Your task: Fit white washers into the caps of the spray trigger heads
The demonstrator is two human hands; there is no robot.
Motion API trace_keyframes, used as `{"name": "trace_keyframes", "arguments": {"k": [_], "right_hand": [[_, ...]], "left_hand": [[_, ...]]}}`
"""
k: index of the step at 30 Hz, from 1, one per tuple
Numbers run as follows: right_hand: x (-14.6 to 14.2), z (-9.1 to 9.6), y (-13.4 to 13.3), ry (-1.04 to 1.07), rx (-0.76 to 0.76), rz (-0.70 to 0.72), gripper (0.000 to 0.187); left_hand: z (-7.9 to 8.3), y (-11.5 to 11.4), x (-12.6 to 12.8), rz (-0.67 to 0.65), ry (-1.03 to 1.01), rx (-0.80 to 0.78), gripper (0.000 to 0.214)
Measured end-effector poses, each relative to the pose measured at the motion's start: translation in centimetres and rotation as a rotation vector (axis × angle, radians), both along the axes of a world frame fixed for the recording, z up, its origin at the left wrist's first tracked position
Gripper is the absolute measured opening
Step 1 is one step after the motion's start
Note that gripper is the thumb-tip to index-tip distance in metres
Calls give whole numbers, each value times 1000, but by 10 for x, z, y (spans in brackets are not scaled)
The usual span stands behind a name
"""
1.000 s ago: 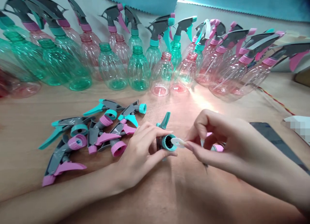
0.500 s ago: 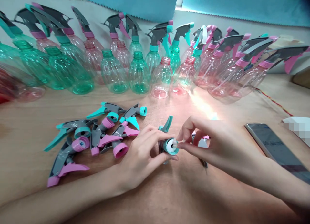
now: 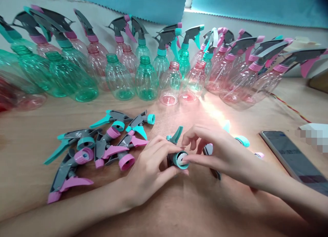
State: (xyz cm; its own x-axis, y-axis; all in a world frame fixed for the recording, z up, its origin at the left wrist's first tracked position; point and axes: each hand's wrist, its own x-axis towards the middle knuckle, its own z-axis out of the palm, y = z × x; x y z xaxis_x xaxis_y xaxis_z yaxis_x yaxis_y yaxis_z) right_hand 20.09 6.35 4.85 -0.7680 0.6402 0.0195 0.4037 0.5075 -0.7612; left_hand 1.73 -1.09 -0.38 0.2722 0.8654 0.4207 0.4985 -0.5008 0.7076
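My left hand (image 3: 151, 168) grips a grey spray head with a teal collar (image 3: 177, 154), its teal trigger pointing up and away from me. A small white disc (image 3: 181, 157) sits in the open mouth of the collar. My right hand (image 3: 217, 155) presses a fingertip against that disc, the other fingers curled above it. Both forearms rest on the wooden table (image 3: 179, 209).
A pile of loose spray heads (image 3: 102, 144), teal and pink, lies left of my hands. More loose heads (image 3: 241, 141) show behind my right hand. Rows of green and pink bottles (image 3: 143, 76) line the back. A phone (image 3: 294, 158) lies at the right.
My right hand brought the white disc from beside the collar into its mouth and now presses it in. The left hand kept hold of the spray head.
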Motion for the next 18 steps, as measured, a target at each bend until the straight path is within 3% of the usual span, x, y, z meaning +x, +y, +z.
{"name": "trace_keyframes", "arguments": {"k": [4,8,10,13,18], "right_hand": [[-2,-4,-2,60,84,1,9],[-2,-16,-8,133,435,56,23],[-1,-21,-10,173,538,74,23],[1,-23,-8,216,542,98,16],[3,-15,-4,195,410,153,18]], "left_hand": [[0,0,0,26,-35,-25,21],[-1,1,-1,119,-54,-75,24],[-1,2,-1,152,-63,-94,25],[0,2,-1,159,-87,-90,25],[1,1,-1,130,-86,-74,24]]}}
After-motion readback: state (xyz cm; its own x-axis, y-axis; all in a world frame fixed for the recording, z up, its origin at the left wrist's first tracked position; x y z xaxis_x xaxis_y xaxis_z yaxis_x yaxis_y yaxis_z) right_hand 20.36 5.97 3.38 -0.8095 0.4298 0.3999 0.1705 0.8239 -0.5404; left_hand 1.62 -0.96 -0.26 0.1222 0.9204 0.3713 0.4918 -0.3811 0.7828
